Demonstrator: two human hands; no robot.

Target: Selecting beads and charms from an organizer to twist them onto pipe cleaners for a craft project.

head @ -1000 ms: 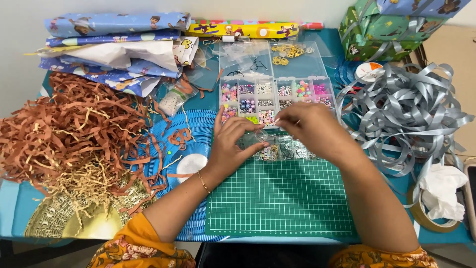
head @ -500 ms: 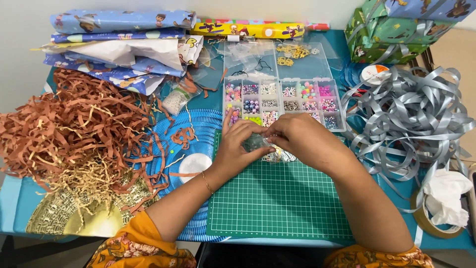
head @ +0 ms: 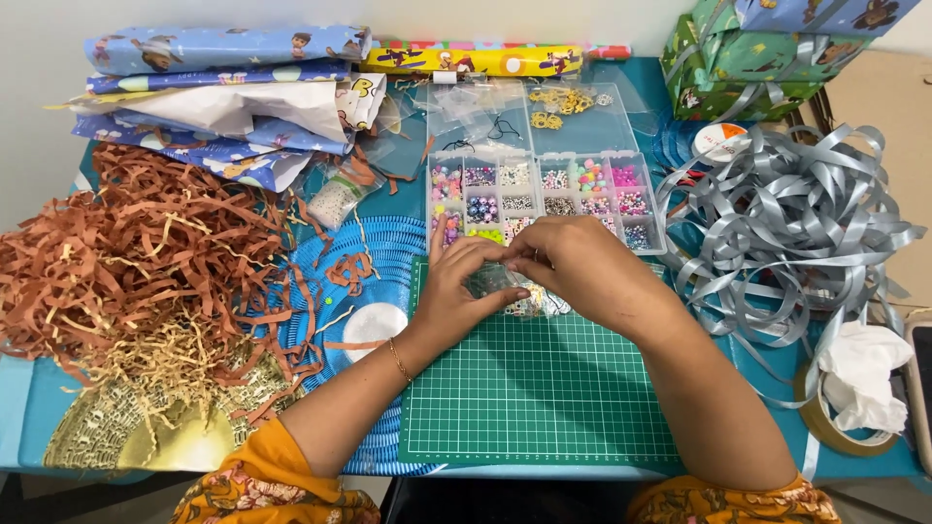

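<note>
A small clear plastic packet of beads (head: 493,282) sits at the centre of the frame, pinched between both hands just above the top edge of the green cutting mat (head: 539,398). The left hand (head: 459,291) curls around its left side, thumb and fingers closed on the plastic; the right hand (head: 582,267) is closed on its upper right edge, fingertips meeting the left hand's. More clear packets (head: 540,306) lie on the mat just under the hands.

Half a second ago the hands were a little apart with the packet lower between them; now they have drawn together and the packet is raised slightly off the mat, with the fingertips bunched at its top edge. That reads as work on the packet's opening, though whether it is sealed or open cannot be told.

Just beyond the hands, toward the upper middle, stands a clear compartment box of coloured beads (head: 544,199), its lid laid back. Left of the mat lies a pleated blue paper disc (head: 374,262), and further left a heap of brown shredded paper (head: 126,262). Rolled wrapping paper (head: 223,49) lies along the upper left. Right of the box sprawls a tangle of silver ribbon (head: 796,223), and a tape roll (head: 835,432) sits at the lower right.
</note>
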